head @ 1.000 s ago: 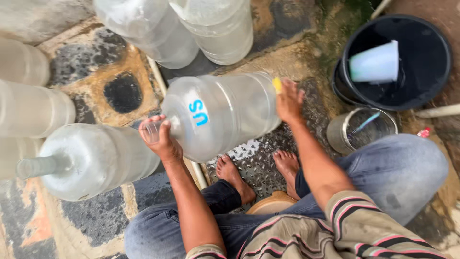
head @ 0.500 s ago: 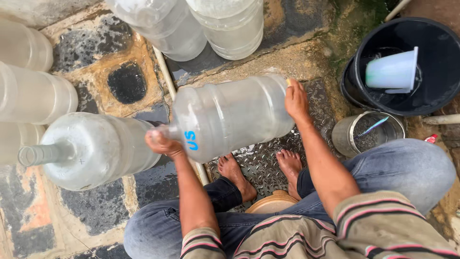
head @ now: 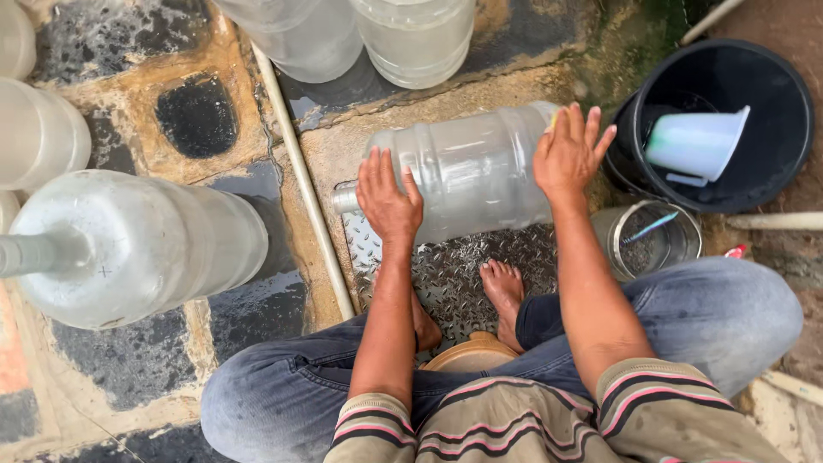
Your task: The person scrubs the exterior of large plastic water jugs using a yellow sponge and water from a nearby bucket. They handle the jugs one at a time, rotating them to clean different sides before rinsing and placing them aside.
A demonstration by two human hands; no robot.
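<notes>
A person in blue jeans and a striped shirt sits low on a small wooden stool (head: 470, 353), bare feet planted on a patterned metal plate (head: 454, 274). Just ahead of the feet, a large clear water jug (head: 467, 167) lies on its side across that plate. The left hand (head: 388, 195) rests flat and spread on the jug's shoulder, close to the neck; the right hand (head: 569, 153) is pressed open against the base end, fingers wide, with something small and yellow showing behind the fingers, too hidden to identify. Neither hand grips; both only steady the curved wall.

To the right of the right hand stands a small metal can (head: 645, 240) holding a thin blue-handled tool, and beyond it a black bucket (head: 771, 163) with a pale plastic scoop (head: 696, 142) inside. To the left of the left hand, across a thin pale pipe (head: 302, 180), another jug (head: 137, 244) lies on the wet stone paving. Farther off, more empty jugs (head: 416, 39) stand past the one being handled.

The risk here looks plain: the jug is round, the ground wet, and open palms give little hold. It could roll off toward the can or the pipe.
</notes>
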